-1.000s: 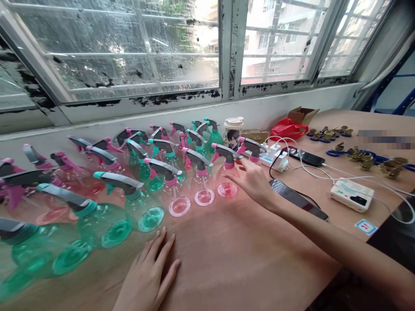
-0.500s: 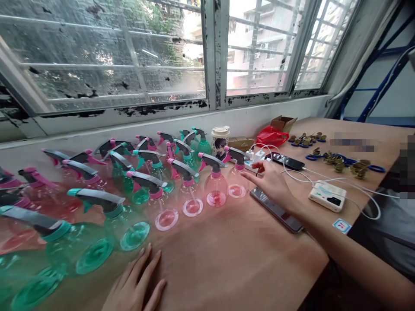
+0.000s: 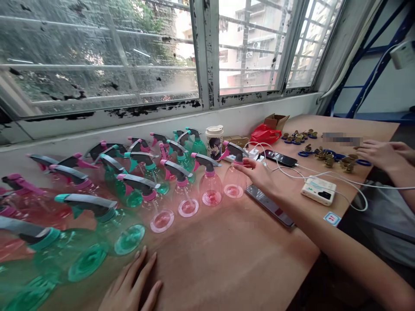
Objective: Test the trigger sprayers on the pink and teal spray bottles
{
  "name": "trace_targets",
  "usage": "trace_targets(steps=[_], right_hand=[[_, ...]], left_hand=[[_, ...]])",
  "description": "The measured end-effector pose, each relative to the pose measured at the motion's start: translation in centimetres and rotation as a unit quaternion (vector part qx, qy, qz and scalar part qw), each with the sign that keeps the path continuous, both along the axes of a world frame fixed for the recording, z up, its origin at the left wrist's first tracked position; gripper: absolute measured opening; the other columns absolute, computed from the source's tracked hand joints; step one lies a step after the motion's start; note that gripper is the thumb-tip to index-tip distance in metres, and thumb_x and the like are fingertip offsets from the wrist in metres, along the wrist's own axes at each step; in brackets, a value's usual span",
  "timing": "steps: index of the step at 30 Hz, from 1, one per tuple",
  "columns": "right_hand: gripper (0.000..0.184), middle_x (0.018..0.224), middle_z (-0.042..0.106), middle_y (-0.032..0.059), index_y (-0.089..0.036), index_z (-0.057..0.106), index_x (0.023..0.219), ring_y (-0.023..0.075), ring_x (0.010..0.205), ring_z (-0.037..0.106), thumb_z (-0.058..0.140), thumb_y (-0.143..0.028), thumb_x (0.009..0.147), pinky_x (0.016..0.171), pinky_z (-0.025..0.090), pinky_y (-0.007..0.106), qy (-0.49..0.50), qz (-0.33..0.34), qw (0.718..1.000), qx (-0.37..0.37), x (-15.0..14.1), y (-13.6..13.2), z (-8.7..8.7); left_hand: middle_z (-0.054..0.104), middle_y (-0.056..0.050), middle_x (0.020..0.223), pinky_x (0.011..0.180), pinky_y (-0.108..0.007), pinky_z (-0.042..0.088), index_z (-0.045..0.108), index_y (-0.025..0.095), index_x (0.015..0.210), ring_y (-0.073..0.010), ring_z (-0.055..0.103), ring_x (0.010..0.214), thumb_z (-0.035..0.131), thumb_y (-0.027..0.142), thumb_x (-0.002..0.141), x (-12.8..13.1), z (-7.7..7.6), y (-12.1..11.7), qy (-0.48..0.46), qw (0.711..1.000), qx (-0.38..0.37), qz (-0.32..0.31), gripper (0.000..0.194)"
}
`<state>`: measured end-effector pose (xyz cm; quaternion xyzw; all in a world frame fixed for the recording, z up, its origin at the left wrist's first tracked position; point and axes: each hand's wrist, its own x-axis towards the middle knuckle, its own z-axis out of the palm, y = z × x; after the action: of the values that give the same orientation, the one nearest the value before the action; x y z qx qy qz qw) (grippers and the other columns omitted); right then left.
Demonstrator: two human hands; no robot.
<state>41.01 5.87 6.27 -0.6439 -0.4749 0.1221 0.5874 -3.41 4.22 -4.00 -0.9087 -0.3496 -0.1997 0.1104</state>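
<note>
My right hand (image 3: pixel 259 174) reaches to the end of the front row, its thumb and fingers closed at the pink collar of a clear pink spray bottle (image 3: pixel 234 179). That bottle stands upright on the table; its dark trigger head points right. Flat on the table rests my left hand (image 3: pixel 129 285), fingers spread, holding nothing. Its fingertips lie just in front of a green spray bottle (image 3: pixel 125 231). More pink and green spray bottles, such as a pink one (image 3: pixel 212 188) beside the gripped bottle, stand in rows to the left.
A smartphone (image 3: pixel 269 205) lies under my right forearm. Nearby are a white power bank (image 3: pixel 319 190) with cables, another phone (image 3: pixel 281 158), a lidded cup (image 3: pixel 214 142) and a red bag (image 3: pixel 265 134). A co-worker's hands (image 3: pixel 382 153) are near brass-coloured pieces (image 3: pixel 329 160) at right.
My right hand has moved onto the end pink bottle's neck, its fingers closing there. A co-worker's hands have come into view at right. The view has shifted slightly; my left hand stays on the table.
</note>
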Motion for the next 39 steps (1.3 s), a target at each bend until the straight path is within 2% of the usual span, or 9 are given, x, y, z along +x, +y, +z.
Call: trace_targets(steps=[7,12,16,19,21,27,34,37,39], right_hand=[[0.040,0.093,0.075,0.0105,-0.018,0.074,0.089,0.0315,0.093,0.069,0.077,-0.052,0.070,0.083,0.052,0.044,-0.037,-0.024,0.999,0.007,-2.0,-6.8,2.1],[0.030,0.093,0.077,0.0060,-0.023,0.074,0.090,0.0288,0.088,0.070,0.074,-0.049,0.075,0.079,0.052,0.040,-0.074,0.096,0.993,-0.013,-6.4,-9.6,1.3],[0.023,0.100,0.075,0.0039,-0.024,0.071,0.095,0.0272,0.097,0.068,0.072,-0.042,0.080,0.089,0.050,0.042,-0.092,0.215,0.972,0.025,-10.9,-9.9,0.4],[0.018,0.098,0.074,0.0038,-0.024,0.070,0.090,0.0275,0.101,0.065,0.073,-0.040,0.081,0.099,0.044,0.046,-0.114,0.254,0.959,0.047,-13.7,-10.0,-0.2],[0.018,0.095,0.073,0.0039,-0.024,0.069,0.089,0.0273,0.100,0.065,0.073,-0.039,0.081,0.097,0.044,0.046,-0.124,0.277,0.951,0.055,-14.8,-10.2,-0.6],[0.039,0.106,0.068,0.0066,-0.025,0.064,0.109,0.0274,0.100,0.061,0.078,-0.039,0.076,0.087,0.049,0.040,-0.122,0.319,0.939,0.028,-15.6,-10.1,-0.8],[0.069,0.117,0.062,0.0048,-0.029,0.049,0.129,0.0191,0.084,0.063,0.080,-0.043,0.069,0.072,0.052,0.030,-0.005,0.445,0.894,-0.051,-15.7,-8.5,1.0],[0.070,0.119,0.062,0.0055,-0.030,0.045,0.134,0.0223,0.095,0.063,0.075,-0.037,0.072,0.078,0.051,0.032,0.015,0.465,0.884,-0.042,-16.2,-7.9,2.0],[0.059,0.115,0.065,0.0054,-0.028,0.050,0.130,0.0253,0.102,0.062,0.069,-0.032,0.074,0.083,0.050,0.035,0.014,0.467,0.884,-0.029,-16.6,-7.7,2.4]], left_hand=[[0.053,-0.009,0.143,0.101,-0.047,0.049,0.054,0.023,0.139,-0.0297,0.054,0.128,0.032,0.050,0.101,0.9,1.2,-0.9,0.004,0.999,-0.038,0.033,0.051],[0.057,-0.012,0.139,0.100,-0.047,0.049,0.060,0.019,0.132,-0.0311,0.055,0.126,0.035,0.053,0.100,1.9,2.6,-1.6,0.007,0.998,-0.046,0.044,0.052],[0.058,-0.014,0.138,0.102,-0.048,0.046,0.061,0.017,0.130,-0.0312,0.055,0.125,0.039,0.049,0.100,2.6,3.2,-2.1,0.020,0.996,-0.070,0.053,0.049],[0.056,-0.018,0.139,0.102,-0.049,0.045,0.061,0.013,0.129,-0.0328,0.053,0.126,0.043,0.044,0.099,3.1,3.6,-2.7,0.037,0.993,-0.087,0.066,0.047],[0.054,-0.019,0.140,0.103,-0.050,0.044,0.060,0.011,0.131,-0.0338,0.052,0.127,0.045,0.041,0.099,3.3,3.9,-3.1,0.044,0.991,-0.098,0.077,0.046],[0.052,-0.019,0.142,0.103,-0.050,0.043,0.058,0.012,0.133,-0.0343,0.051,0.128,0.046,0.042,0.098,3.5,3.7,-3.4,0.036,0.990,-0.107,0.078,0.046],[0.051,-0.020,0.142,0.102,-0.050,0.043,0.058,0.011,0.133,-0.0360,0.050,0.129,0.050,0.039,0.098,3.8,3.9,-3.7,0.047,0.988,-0.115,0.092,0.046],[0.052,-0.021,0.141,0.102,-0.050,0.043,0.058,0.010,0.133,-0.0368,0.050,0.128,0.051,0.038,0.098,3.9,4.3,-3.9,0.051,0.987,-0.123,0.095,0.046],[0.052,-0.021,0.141,0.102,-0.050,0.043,0.058,0.010,0.133,-0.0367,0.050,0.128,0.051,0.038,0.098,3.9,4.4,-4.0,0.054,0.986,-0.126,0.097,0.046]])
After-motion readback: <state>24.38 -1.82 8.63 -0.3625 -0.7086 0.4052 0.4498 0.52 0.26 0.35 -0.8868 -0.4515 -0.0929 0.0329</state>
